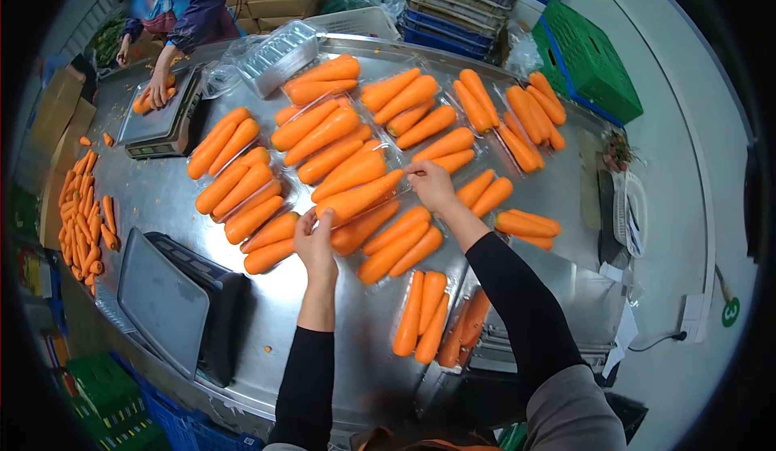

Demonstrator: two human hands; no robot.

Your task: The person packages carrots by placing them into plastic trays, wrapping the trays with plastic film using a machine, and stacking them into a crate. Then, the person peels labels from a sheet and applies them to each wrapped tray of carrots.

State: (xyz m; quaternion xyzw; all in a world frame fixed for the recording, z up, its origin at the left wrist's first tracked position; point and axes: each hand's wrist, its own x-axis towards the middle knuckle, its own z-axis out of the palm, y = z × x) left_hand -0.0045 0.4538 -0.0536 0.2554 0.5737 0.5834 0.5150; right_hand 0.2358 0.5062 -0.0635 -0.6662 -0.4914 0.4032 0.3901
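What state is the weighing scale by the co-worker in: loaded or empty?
Loaded: carrots lie on the scale's plate, with one co-worker's hand over them.

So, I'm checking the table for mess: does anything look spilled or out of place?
Slightly: a small orange scrap lies alone on the bare table, beside the left sleeve, and two carrot stubs lie just past the loose carrot pile. They look like strays, apart from the rest.

Bright light | glare on steel table [360, 346] | fisheye-bent, black corners | margins perhaps soft
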